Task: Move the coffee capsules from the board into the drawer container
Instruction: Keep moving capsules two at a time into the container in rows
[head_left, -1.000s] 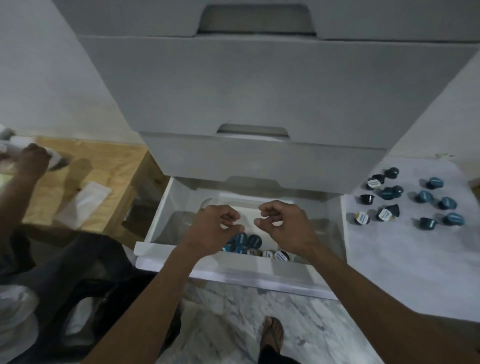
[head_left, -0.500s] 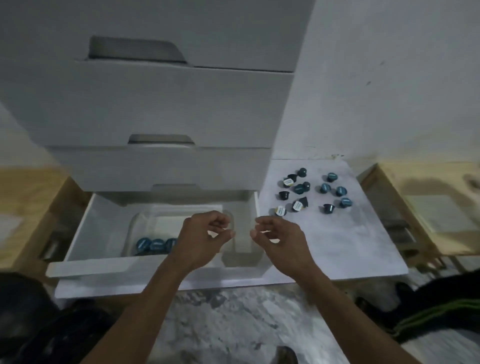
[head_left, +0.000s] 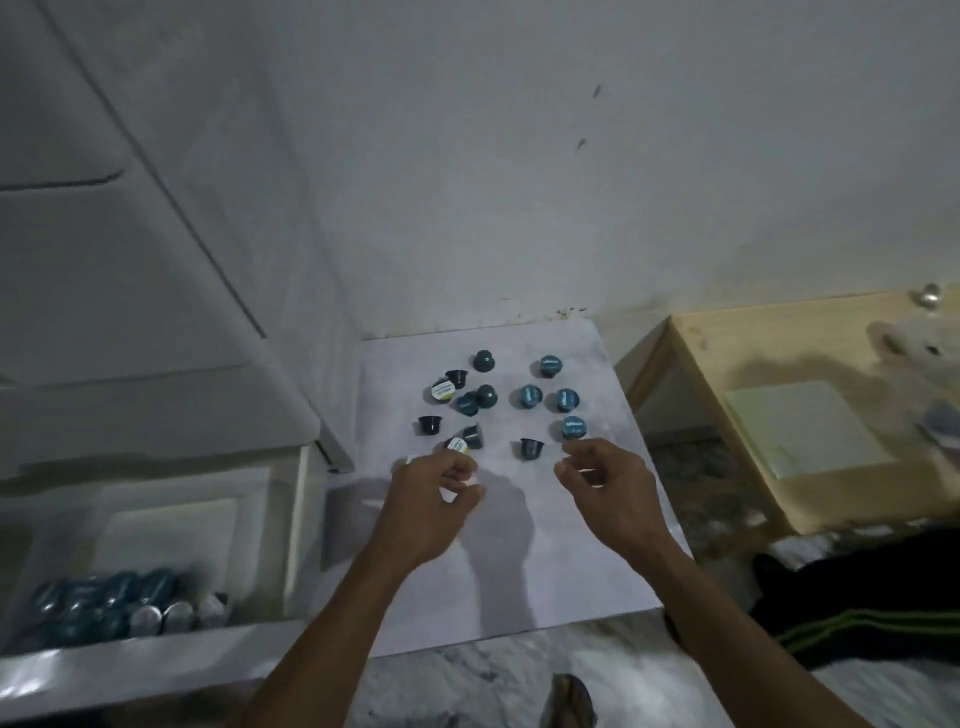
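Several teal and dark coffee capsules (head_left: 530, 396) lie scattered on the white board (head_left: 545, 582), some with white lids. My left hand (head_left: 434, 493) hovers over the board with loosely curled fingers, its fingertips right at a white-lidded capsule (head_left: 457, 446); I see no grip on it. My right hand (head_left: 610, 486) is also loosely curled and holds nothing, just below a teal capsule (head_left: 573, 427) and beside a dark one (head_left: 531, 448). At lower left the pulled-out drawer (head_left: 156, 662) holds a container with several capsules (head_left: 104, 597).
Closed white drawers (head_left: 130, 260) rise above the pulled-out one. A wall stands behind the board. To the right is a low wooden table (head_left: 727, 509) with a pale sheet (head_left: 800, 431). A person's leg in dark striped trousers (head_left: 857, 623) lies at lower right. Marble floor is below.
My view has swung right, from the drawer to the board. Both hands moved from above the drawer container over to the capsules on the board, holding nothing.
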